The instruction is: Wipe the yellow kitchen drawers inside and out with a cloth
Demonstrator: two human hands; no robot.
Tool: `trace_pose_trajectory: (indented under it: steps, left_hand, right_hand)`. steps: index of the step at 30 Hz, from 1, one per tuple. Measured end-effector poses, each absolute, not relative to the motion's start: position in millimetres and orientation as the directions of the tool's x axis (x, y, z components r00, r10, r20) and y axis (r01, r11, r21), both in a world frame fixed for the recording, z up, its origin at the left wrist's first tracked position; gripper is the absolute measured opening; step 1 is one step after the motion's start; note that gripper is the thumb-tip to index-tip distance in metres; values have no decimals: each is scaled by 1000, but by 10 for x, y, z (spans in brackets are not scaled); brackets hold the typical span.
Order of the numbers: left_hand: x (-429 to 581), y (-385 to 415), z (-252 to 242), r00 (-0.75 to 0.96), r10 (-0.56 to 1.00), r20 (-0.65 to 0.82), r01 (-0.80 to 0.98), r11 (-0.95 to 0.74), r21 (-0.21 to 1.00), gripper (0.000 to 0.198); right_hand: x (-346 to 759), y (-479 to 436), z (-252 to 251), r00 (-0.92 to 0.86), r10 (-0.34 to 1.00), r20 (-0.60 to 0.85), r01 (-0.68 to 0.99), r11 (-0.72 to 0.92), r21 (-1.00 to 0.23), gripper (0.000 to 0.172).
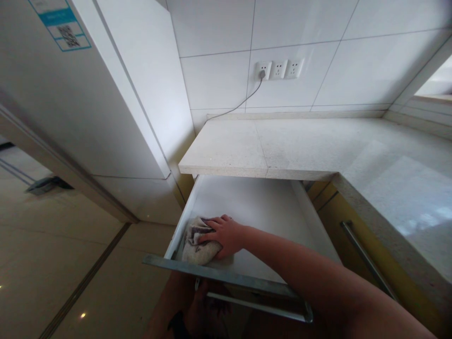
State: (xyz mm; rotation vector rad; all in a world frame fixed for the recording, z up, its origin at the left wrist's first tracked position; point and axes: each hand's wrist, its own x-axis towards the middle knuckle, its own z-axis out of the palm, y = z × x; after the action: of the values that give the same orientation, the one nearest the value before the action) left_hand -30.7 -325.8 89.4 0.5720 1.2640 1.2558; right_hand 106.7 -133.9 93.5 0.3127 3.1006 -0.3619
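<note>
The drawer (268, 207) stands pulled out from under the pale stone desk (318, 146), and everything here sits in relation to it. In its front left corner lies a crumpled, greyish cloth (196, 245), pressed against the white drawer floor just behind the metal front edge. The right hand (224, 234) lies flat on top of that cloth, fingers spread over it, the grip pressing down on the cloth more than clenching it. The left hand (203, 313) is below the drawer front, near the bar handle (257, 306), in shadow; I cannot tell how its grip stands. Left of the drawer rises a white fridge (88, 94). Above and behind the drawer, wall sockets (278, 69) hold one plug.
</note>
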Motion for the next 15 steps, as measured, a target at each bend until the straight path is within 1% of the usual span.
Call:
trace_pose_trajectory:
  steps: [3,5,7,11,13,15]
  left_hand:
    - [-164,-3311,878,-156,908,-389,-397,303,866,30]
    - [-88,-3329,879,-129,907,-400,-414,317,853,32]
    - [-39,-3336,887,-97,905,-414,-430,337,838,33]
    - [-3,-3337,920,-38,900,-435,-451,373,811,33]
    - [-4,-3342,939,-15,897,-441,-456,387,802,31]
    - [-24,-3344,958,8,895,-446,-456,400,795,30]
  right_hand:
    - [1059,-1212,931,-961,273,-43,275,932,-237,75]
    - [1085,-1059,923,-919,388,-66,393,890,-230,76]
    - [1159,-870,896,-837,541,-83,545,812,-209,76]
    - [1465,-499,798,-568,819,-80,818,552,-160,77]
    - [1663,-365,754,-402,913,-66,910,391,-139,76]
    - [1841,-279,727,-263,963,-52,959,255,-120,76]
